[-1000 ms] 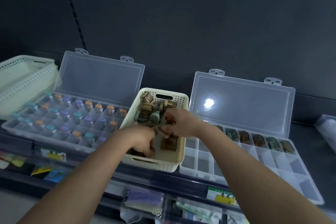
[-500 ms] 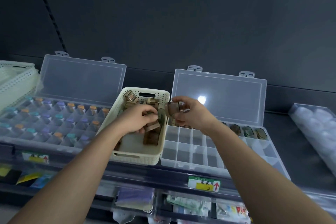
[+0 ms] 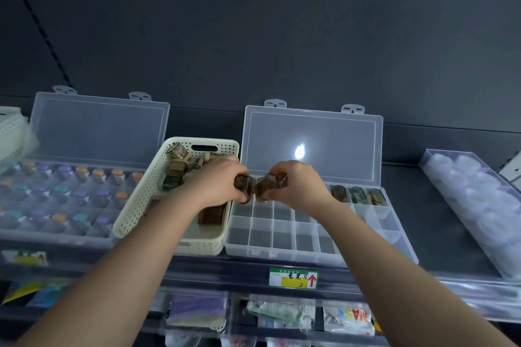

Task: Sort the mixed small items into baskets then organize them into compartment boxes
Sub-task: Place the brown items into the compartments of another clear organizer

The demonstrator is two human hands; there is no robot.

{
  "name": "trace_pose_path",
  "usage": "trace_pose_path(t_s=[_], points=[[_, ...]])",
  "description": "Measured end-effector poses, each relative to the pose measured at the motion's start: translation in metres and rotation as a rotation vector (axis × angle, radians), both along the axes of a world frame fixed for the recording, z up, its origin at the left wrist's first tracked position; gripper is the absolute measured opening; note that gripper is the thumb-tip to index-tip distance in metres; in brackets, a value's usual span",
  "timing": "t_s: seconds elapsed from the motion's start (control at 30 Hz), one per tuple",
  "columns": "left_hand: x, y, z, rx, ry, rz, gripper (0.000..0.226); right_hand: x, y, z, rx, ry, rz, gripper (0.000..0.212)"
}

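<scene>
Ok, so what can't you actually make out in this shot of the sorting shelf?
All in the head view:
- Finger-covered: left brown piece in the left hand, right brown piece in the right hand.
- Behind the hands: part of the compartment box back row.
- Motion-blurred: vial box.
- Blurred, cut by the right edge: side tray.

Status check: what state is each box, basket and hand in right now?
Left compartment box: lid open, cells hold capped vials.
Right compartment box: lid open, mostly empty cells.
Basket: holds brown items.
Left hand: grips a brown piece.
Right hand: grips another brown piece.
</scene>
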State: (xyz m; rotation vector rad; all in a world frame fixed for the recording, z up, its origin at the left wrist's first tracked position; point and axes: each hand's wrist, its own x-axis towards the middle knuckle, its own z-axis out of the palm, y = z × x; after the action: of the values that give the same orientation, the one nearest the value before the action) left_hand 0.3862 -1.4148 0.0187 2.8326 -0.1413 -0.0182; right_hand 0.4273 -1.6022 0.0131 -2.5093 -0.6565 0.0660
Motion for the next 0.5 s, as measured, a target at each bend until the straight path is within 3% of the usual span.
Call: trace_pose_path(t_s=[0.23, 0.5], points=[[0.005, -0.007, -0.007, 0.161, -0.003, -0.016, 0.053, -0.001, 0.01, -0.016, -0.255, -0.031, 0.022, 0.031], [0.011, 0.001, -0.023, 0.214, 0.027, -0.067, 0.053, 0.005, 0.018, -0.031, -0.356, 0.004, 0.034, 0.04]])
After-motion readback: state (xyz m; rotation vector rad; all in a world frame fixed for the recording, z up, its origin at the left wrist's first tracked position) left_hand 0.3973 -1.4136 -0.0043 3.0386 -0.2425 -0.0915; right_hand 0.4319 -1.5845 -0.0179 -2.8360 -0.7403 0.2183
